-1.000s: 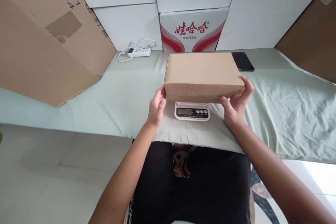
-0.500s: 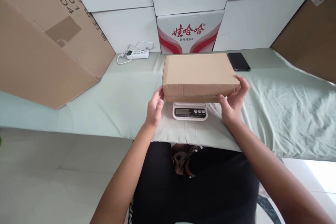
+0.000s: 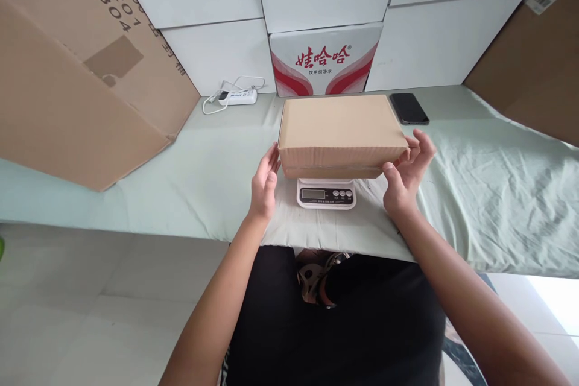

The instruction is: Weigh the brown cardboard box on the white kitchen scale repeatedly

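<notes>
Box on the scale, and the step looks like settling it there: the left hand [image 3: 263, 187] sits at the left end, the cardboard box [image 3: 339, 123] lies over the white scale [image 3: 326, 204] mid-surface [image 3: 212, 181], and the right hand [image 3: 404, 184] frames the near right corner. The next move, I'd judge, calls for letting go evenly and leaving the display [image 3: 313, 194] in view; no digits readable from here! Now the poses, left first: forearm angled up and inward, fingers pointing forward along the box's side, thumb upright and apart from them, so that grip is loose; fingertip pressure, can't tell. Over on the right: wrist low above the cloth, thumb tip by the front lower edge, index finger raised clear, grip spread apart, the black phone [image 3: 409, 109] lying just beyond
</notes>
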Available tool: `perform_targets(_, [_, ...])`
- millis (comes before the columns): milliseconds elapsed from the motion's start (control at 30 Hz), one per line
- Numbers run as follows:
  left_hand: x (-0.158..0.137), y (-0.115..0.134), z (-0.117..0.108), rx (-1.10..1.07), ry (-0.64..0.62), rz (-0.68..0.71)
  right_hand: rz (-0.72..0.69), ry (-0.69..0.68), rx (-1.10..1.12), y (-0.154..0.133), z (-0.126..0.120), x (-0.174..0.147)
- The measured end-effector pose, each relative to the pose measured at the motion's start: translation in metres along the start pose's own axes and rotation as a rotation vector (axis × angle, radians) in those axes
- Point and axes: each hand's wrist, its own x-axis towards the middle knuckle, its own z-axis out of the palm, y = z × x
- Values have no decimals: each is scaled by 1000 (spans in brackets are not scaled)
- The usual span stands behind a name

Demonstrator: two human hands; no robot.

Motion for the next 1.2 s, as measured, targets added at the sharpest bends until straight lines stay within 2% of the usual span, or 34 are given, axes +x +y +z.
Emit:
perform_targets(300, [0,-1,0,1,-22,-1,-7,-64,-11,5,1,1])
perform_targets(500, [-1,-1,1,-73,-11,-71,-55,-92,5,0,-1,1])
perform_targets(600, [0,1,1,-92,6,-93,-34,-76,-4,-2,-2,1])
perform_targets(800, [-1,5,2,-19,-45,-109,19,-95,-34,1,-3,-2])
perform_targets(933, [0,18,-1,-18,-77,-90,-32,-126,-29,-16,-4,4])
perform_targets(1067, [31,37,-4,-75,-89,23,-244,-120,52,-39,3,47])
perform_targets(1133, [61,34,-2,-80,-105,57,-320,-150,121,-32,14,76])
perform_targets(1200, [95,17,4,-83,-106,49,-316,-150,139,-7,30,98])
